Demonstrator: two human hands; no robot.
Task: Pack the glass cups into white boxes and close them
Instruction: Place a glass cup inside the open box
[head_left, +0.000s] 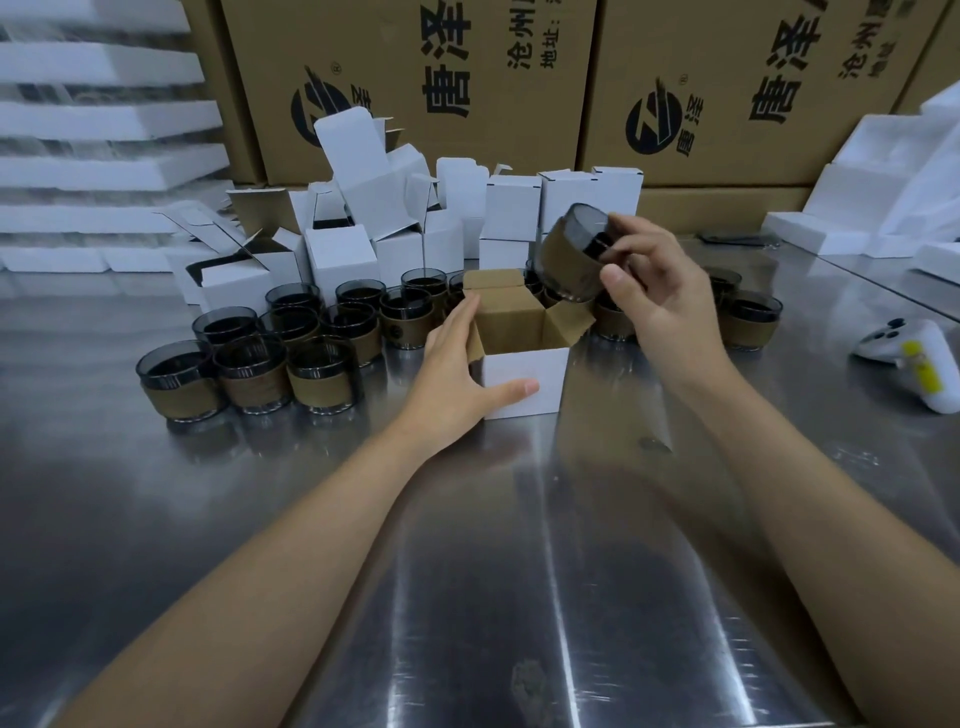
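Box (524, 382), white, stands on steel table (467, 571), top flaps open, brown inside.

Left hand (465, 374) braces it: fingers straight along the box's left wall, thumb flat across its front.

Right hand (662, 299), above and right of the box, fingers curled round a cup (569, 257), dark glass with a brown sleeve, tilted, clear of the opening.

More cups (249, 358) stand left of the box, others behind and right.

Heap of boxes (415, 218) behind; cartons (415, 78) beyond.

Controller (914, 358) well right of the box.
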